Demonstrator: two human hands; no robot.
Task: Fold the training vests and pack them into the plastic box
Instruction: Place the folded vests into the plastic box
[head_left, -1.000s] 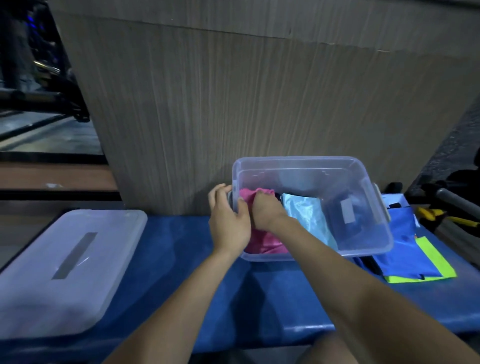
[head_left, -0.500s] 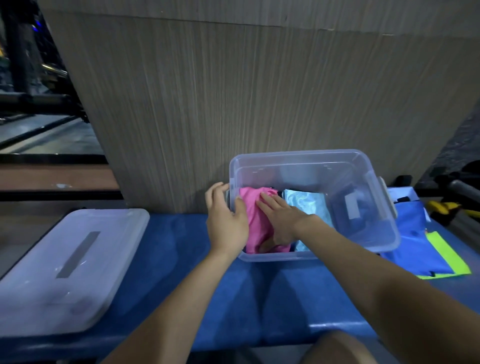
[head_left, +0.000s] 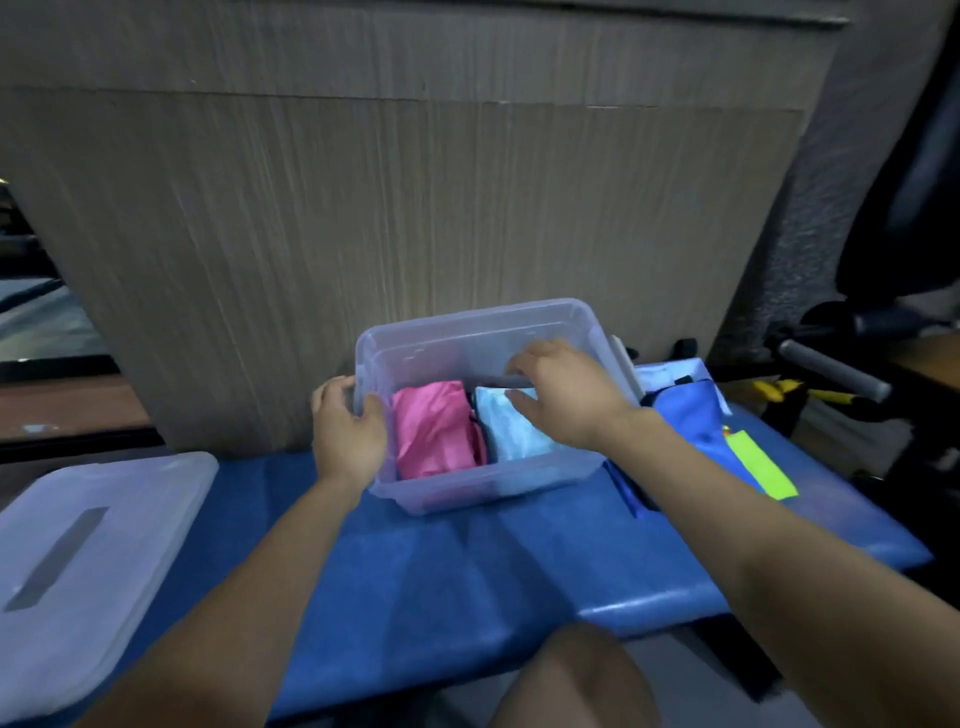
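Note:
A clear plastic box (head_left: 467, 332) stands on the blue padded bench (head_left: 467, 561) against a wood-grain panel. Inside it lie a folded pink vest (head_left: 434, 434) on the left and a folded light-blue vest (head_left: 511, 434) beside it. My left hand (head_left: 347, 434) grips the box's left rim, fingers outside and thumb over the edge. My right hand (head_left: 558, 397) hovers over the light-blue vest with relaxed, slightly bent fingers; whether it touches the cloth I cannot tell. A blue vest with a yellow-green band (head_left: 717, 441) lies on the bench right of the box.
The box's clear lid (head_left: 88, 561) lies on the bench at the far left. A wood-grain panel (head_left: 415, 218) rises right behind the box. Grey handles and yellow-black tools (head_left: 826, 374) sit at the right, past the bench's end. My knee (head_left: 571, 680) shows below the bench's front edge.
My right hand left the pink vest and moved right, over the light-blue one. The left hand kept its hold on the box's rim. The view shifted, so the box sits farther right.

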